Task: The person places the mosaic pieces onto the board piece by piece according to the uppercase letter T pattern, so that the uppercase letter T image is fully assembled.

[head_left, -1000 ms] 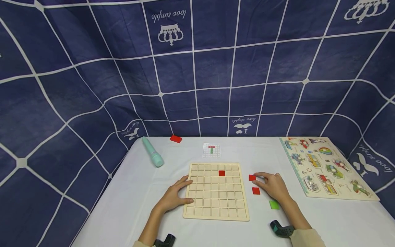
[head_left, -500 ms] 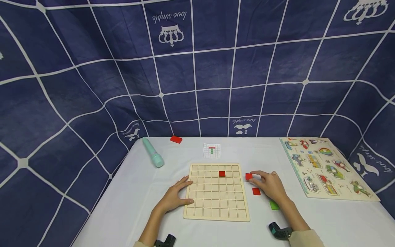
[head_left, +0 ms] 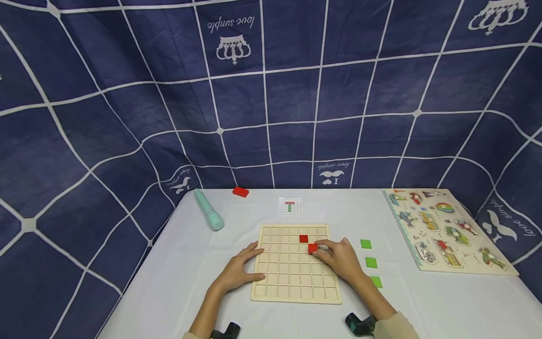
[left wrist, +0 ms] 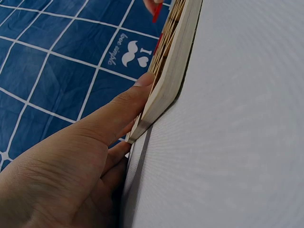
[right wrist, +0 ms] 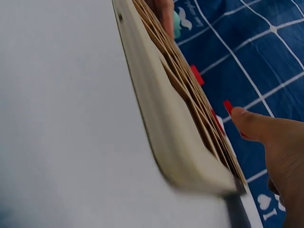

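A pale wooden grid board lies on the white table. One red square tile sits in a cell of its second row from the back. My left hand rests at the board's left edge, fingers spread; in the left wrist view its thumb lies on the rim. Between thumb and fingertips my right hand pinches another red square tile. The right wrist view shows this held tile raised above the board surface, tilted.
Right of the board lie green tiles in a column. Behind it is a printed grid card with a red and green T pattern. A red block and a mint-green microphone-shaped object lie back left, a picture puzzle board at right.
My right hand has carried the red tile from the table leftward over the board. Two more green tiles now show, while the loose red tile is out of sight. The left hand stays still.
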Available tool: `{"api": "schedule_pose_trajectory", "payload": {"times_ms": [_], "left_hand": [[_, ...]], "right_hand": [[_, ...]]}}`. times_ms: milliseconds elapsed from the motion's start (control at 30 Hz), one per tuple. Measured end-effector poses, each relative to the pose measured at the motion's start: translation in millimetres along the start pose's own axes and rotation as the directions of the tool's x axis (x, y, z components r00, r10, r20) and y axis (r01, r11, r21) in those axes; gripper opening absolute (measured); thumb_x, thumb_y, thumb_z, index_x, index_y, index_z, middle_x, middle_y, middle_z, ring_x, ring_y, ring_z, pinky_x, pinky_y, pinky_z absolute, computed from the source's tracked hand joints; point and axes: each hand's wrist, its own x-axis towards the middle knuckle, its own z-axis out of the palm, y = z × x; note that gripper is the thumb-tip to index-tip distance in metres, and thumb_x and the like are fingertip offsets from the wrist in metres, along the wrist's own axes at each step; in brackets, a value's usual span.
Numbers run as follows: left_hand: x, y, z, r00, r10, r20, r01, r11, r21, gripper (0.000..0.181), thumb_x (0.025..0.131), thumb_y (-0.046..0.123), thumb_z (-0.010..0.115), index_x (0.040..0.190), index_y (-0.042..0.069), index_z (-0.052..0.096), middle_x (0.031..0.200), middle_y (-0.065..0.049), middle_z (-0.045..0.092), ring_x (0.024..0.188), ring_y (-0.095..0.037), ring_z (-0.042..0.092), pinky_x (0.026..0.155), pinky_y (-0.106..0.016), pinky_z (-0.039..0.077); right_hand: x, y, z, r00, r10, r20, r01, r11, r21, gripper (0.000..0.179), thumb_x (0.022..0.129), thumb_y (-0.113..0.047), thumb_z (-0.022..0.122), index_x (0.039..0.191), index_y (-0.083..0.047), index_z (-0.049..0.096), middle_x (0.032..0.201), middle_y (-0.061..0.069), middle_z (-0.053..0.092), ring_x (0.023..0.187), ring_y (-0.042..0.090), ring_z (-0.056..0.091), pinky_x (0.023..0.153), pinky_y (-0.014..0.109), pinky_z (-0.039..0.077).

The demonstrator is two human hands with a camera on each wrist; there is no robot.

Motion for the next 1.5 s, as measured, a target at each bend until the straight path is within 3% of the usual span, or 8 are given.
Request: {"api": "schedule_pose_trajectory", "payload": {"times_ms": [233,400,500,633,800,1033,1367,1500], "left_hand": [[-0.6,-0.9,0.1,1.0,-0.001,0.001,0.001,1.0,-0.011,0.075,0.067,0.048,0.077,0.132,0.019,0.051,0.148,-0.002,0.03,0.137,-0.029,0.022,0.104,-0.055,0.025],[-0.4,-0.9,-0.2,1.0,0.0,0.0,0.0,1.0,-0.014,0.076,0.067,0.048,0.077,0.132,0.02,0.051,0.148,-0.002,0.03,0.137,-0.029,0.022,0.104,-0.056,0.025],[-0.3,-0.9,-0.4,1.0,-0.001,-0.001,0.001,1.0,-0.007,0.076,0.067,0.049,0.077,0.132,0.02,0.051,0.148,-0.001,0.03,0.137,-0.029,0.022,0.104,-0.056,0.025],[-0.3,-1.7,-0.3,1.0,-0.002,-0.002,0.002,1.0,-0.002,0.076,0.067,0.049,0.077,0.132,0.02,0.051,0.148,-0.001,0.03,0.137,-0.029,0.022,0.104,-0.056,0.025],[-0.4,-2.0,0.2,1.0,0.001,0.0,-0.001,1.0,-0.012,0.075,0.068,0.049,0.077,0.132,0.02,0.051,0.148,-0.001,0.03,0.137,-0.029,0.022,0.104,-0.056,0.025],[0.2,-0.7,-1.1,1.0,0.0,-0.002,0.0,1.0,-0.004,0.076,0.067,0.049,0.077,0.132,0.02,0.052,0.148,-0.002,0.031,0.137,-0.029,0.022,0.104,-0.055,0.026],[0.1,1.4,-2.3,1.0,0.0,0.002,0.0,1.0,-0.01,0.076,0.067,0.048,0.077,0.132,0.018,0.052,0.148,-0.002,0.031,0.137,-0.029,0.022,0.104,-0.055,0.026],[-0.8,1.2,-2.1,1.0,0.004,0.004,-0.004,1.0,-0.014,0.076,0.068,0.048,0.077,0.132,0.018,0.051,0.148,-0.003,0.03,0.137,-0.03,0.022,0.104,-0.055,0.026]], "right_hand": [[8.6,-13,23,0.999,-0.004,-0.049,0.004,1.0,0.002,0.032,0.073,-0.037,0.076,0.097,-0.015,0.073,0.041,-0.018,0.032,0.041,0.003,0.023,0.059,0.026,0.027],[16.5,-18,34,0.996,0.001,-0.088,-0.001,1.0,0.001,0.031,0.074,-0.036,0.076,0.096,-0.015,0.073,0.049,-0.008,0.056,0.044,0.004,0.039,0.058,0.025,0.027],[22.1,-20,39,0.996,-0.001,-0.092,0.0,1.0,-0.009,0.031,0.076,-0.036,0.075,0.097,-0.014,0.073,0.048,-0.009,0.053,0.044,0.004,0.039,0.059,0.026,0.028],[29.6,-24,44,0.996,0.01,-0.09,-0.01,1.0,-0.006,0.032,0.077,-0.035,0.074,0.098,-0.012,0.072,0.041,-0.015,0.034,0.041,0.005,0.025,0.059,0.027,0.027],[35.2,-26,50,0.995,0.017,-0.094,-0.019,1.0,-0.015,0.031,0.076,-0.034,0.075,0.098,-0.012,0.073,0.04,-0.017,0.031,0.04,0.002,0.02,0.058,0.027,0.027],[38.1,-26,55,0.998,0.033,-0.055,-0.035,0.999,-0.032,0.031,0.076,-0.034,0.075,0.098,-0.011,0.073,0.038,-0.014,0.035,0.04,0.006,0.018,0.06,0.029,0.03],[37.5,-25,56,0.998,0.054,-0.03,-0.056,0.997,-0.058,0.033,0.076,-0.036,0.074,0.099,-0.012,0.073,0.056,-0.001,0.061,0.041,0.008,0.022,0.059,0.029,0.029],[36.4,-25,56,0.998,0.059,-0.024,-0.061,0.997,-0.056,0.033,0.076,-0.036,0.074,0.099,-0.012,0.073,0.053,-0.003,0.058,0.043,0.008,0.021,0.059,0.028,0.029]]}}
